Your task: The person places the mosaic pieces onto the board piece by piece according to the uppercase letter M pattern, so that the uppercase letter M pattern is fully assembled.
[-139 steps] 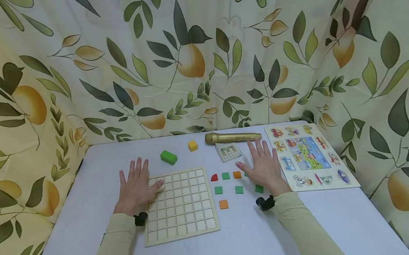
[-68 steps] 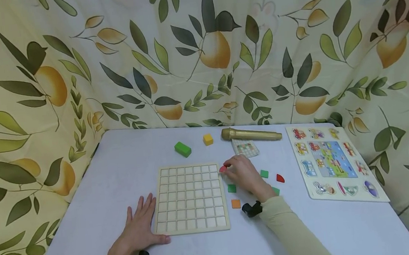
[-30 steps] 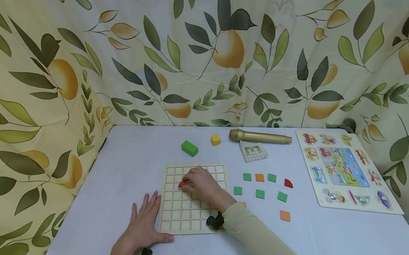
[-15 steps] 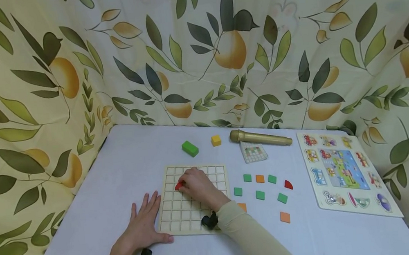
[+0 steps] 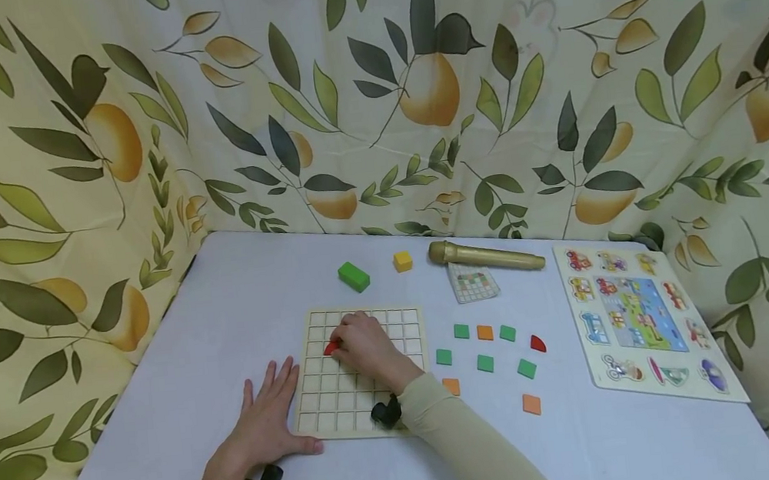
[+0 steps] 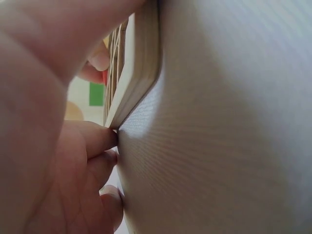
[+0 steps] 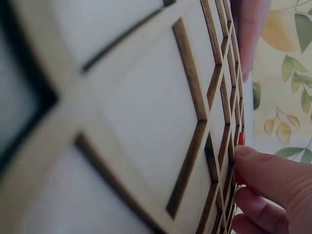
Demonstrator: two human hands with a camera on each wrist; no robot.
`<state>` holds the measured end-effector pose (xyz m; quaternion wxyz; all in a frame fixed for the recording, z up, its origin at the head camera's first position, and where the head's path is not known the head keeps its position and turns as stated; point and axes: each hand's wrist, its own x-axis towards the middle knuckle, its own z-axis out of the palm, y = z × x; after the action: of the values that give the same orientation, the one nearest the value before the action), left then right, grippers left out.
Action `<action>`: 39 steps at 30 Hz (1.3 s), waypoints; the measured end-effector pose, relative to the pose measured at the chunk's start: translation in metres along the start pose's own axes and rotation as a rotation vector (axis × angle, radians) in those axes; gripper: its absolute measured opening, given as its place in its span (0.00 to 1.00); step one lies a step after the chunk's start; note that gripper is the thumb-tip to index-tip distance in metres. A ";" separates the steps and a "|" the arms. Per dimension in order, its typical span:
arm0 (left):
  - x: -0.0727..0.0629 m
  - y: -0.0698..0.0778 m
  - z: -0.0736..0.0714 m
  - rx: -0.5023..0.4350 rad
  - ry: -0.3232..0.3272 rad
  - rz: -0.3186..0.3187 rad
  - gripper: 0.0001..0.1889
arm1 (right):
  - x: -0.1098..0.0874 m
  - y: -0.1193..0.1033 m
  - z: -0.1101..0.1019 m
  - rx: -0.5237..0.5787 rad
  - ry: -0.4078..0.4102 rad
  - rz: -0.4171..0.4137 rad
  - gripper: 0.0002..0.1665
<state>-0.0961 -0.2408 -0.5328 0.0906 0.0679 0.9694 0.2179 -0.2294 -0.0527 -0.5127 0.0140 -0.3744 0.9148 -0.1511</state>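
A wooden grid board point(image 5: 327, 402) lies on the white table, its small square cells framed by thin raised strips. My right hand point(image 5: 370, 352) is over its upper left part, pinching a red quarter-round tile point(image 5: 330, 348) between thumb and fingertips. In the right wrist view, the thumb point(image 7: 258, 163) presses against the red tile, low at the strips. My left hand point(image 5: 259, 422) rests with spread fingers at the board's lower left corner. Its thumb lies along the front edge and its fingers beside the left edge, as the left wrist view shows close up.
Right of the board lie several green tiles point(image 5: 484, 363) and orange tiles point(image 5: 531, 404), plus another red quarter-round tile point(image 5: 537, 343). Behind are a green block point(image 5: 354, 277), a yellow cube point(image 5: 403, 261), a patterned card point(image 5: 474, 283) and a gold microphone point(image 5: 486, 255). A picture puzzle point(image 5: 606, 373) lies far right.
Both hands were spread apart earlier. The left came down to the board's corner; the right picked up a red tile beside the board and carried it left over the grid, lately shifting slightly left.
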 end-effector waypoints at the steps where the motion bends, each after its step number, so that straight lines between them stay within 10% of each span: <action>1: 0.000 0.000 0.000 -0.003 0.000 0.002 0.71 | 0.000 0.000 0.000 0.001 0.001 0.004 0.11; 23: 0.000 0.002 0.001 -0.022 0.006 -0.003 0.71 | -0.020 0.014 -0.013 0.049 0.082 -0.079 0.16; 39: 0.000 -0.001 0.006 -0.039 0.024 0.004 0.71 | -0.085 0.100 -0.065 0.238 0.154 0.115 0.20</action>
<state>-0.0944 -0.2388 -0.5384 0.0799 0.0653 0.9658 0.2379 -0.2451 0.0907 -0.4873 -0.0031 -0.3046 0.9086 -0.2857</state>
